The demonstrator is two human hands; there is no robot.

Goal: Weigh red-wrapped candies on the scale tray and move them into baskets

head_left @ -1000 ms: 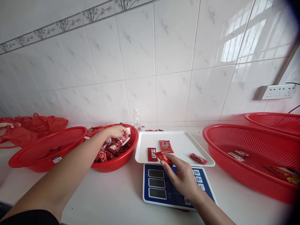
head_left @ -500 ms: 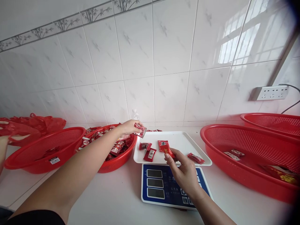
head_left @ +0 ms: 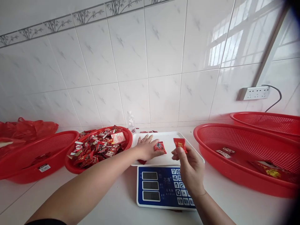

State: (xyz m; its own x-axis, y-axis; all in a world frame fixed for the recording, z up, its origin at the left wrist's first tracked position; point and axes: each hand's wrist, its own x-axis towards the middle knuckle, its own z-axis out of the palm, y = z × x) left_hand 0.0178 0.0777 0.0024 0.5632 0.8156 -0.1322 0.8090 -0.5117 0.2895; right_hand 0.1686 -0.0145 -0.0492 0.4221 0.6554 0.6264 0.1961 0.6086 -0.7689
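Left hand (head_left: 146, 147) flat, palm down, fingers spread on the white tray (head_left: 168, 160) atop the scale (head_left: 164, 186); thumb edge touching a small red packet (head_left: 160, 147). That packet: glossy red foil, roughly square, with a white patch and a dark character printed on it, lying tilted on the tray just right of the left hand. Another sliver of red wrapper (head_left: 142, 161) peeping from under the palm at the tray's near edge.

Right hand (head_left: 189, 165) raised just above the tray's near right part, thumb and forefinger pinched on a second red packet (head_left: 180, 144): same shiny red, gold marking on its face, held upright.

Left of the tray, a red basket (head_left: 72, 165) heaped with similar packets; to the right, a large red basket (head_left: 234, 175) holding only a few, all on the white surface (head_left: 112, 200).
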